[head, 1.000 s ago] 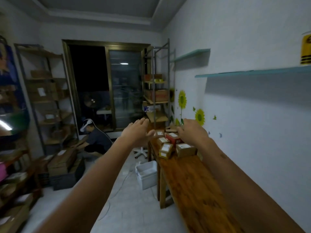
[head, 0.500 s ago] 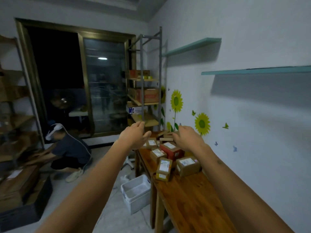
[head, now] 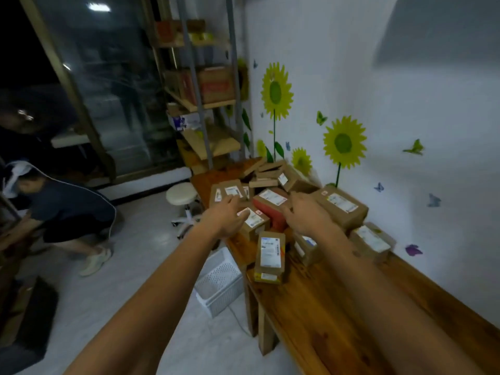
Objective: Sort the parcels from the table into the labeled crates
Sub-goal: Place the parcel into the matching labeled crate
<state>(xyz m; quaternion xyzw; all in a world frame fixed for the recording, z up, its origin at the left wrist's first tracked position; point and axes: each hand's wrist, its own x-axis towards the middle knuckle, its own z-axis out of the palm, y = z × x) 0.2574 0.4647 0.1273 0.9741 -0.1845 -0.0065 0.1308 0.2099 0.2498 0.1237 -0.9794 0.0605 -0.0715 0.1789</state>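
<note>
While both stretch over the table: two hands, left hand and right hand, fingers relaxed, empty.

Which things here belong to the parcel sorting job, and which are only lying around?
Job: parcels piled on the table; white crate on the floor beside it; left hand and right hand, both open over the pile.

Around: stool; shelf rack; sunflower stickers.
</note>
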